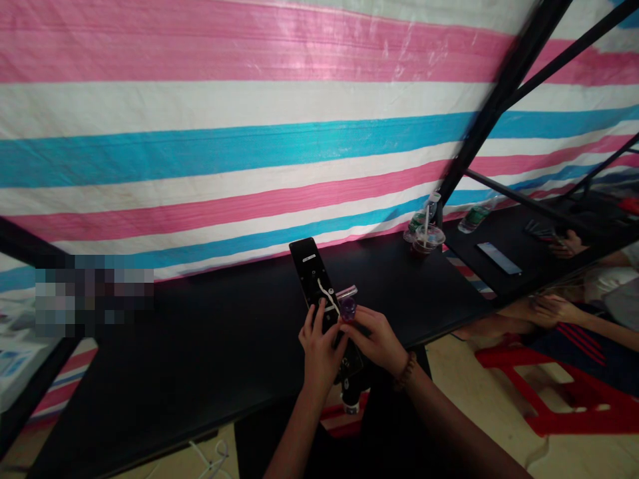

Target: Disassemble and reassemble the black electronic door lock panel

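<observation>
Right hand [377,342]: fingers pinching purple knob [348,308] | left hand [318,352]: fingers clamped on black lock panel [307,266] | label [309,257] unreadable

A tilted black door lock panel [308,269], white cable [327,296] across its face, purple knob [348,308] beside it.

What a sight: a tarpaulin [239,143] running in broad pink, white and blue stripes behind a black desk [150,372]! On it, a black door-lock panel [305,266] carrying a squiggly white wire [327,294], and there was a flash of purple from a glossy fitting [348,308]! Off to the right, a bright red plastic stool [579,420], and a brown beaded bracelet [405,371]!
</observation>
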Action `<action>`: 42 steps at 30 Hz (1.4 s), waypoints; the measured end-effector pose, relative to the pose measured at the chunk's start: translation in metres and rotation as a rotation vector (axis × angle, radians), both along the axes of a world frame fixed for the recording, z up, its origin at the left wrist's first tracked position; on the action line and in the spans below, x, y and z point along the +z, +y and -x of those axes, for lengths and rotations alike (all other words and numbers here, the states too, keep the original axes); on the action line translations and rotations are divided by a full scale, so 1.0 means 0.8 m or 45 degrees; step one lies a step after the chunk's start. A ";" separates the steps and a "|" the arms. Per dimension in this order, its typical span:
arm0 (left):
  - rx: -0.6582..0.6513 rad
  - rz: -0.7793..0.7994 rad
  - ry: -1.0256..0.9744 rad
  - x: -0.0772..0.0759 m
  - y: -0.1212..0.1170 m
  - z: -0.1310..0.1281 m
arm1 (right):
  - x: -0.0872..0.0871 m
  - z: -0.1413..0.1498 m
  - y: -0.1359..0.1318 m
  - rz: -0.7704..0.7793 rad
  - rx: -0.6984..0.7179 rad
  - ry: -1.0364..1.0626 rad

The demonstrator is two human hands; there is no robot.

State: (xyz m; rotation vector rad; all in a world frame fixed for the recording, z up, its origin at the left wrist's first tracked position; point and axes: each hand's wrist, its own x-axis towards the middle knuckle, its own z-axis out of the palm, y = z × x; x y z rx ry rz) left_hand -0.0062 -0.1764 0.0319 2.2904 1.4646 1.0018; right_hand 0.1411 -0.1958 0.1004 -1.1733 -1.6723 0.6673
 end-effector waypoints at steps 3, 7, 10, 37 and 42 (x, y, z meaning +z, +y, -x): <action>0.004 -0.007 0.004 0.003 0.000 0.000 | 0.000 0.001 0.002 -0.005 0.006 0.021; 0.012 -0.014 0.007 0.003 0.000 0.000 | -0.003 -0.005 0.005 0.017 0.063 -0.085; 0.021 -0.023 0.004 0.001 0.000 -0.001 | -0.003 -0.011 0.004 0.006 0.004 -0.053; -0.003 -0.004 -0.024 -0.002 0.000 -0.001 | 0.000 -0.014 0.005 -0.015 -0.096 0.041; 0.010 -0.034 -0.042 -0.002 0.001 -0.003 | 0.005 -0.010 0.003 -0.033 -0.102 0.083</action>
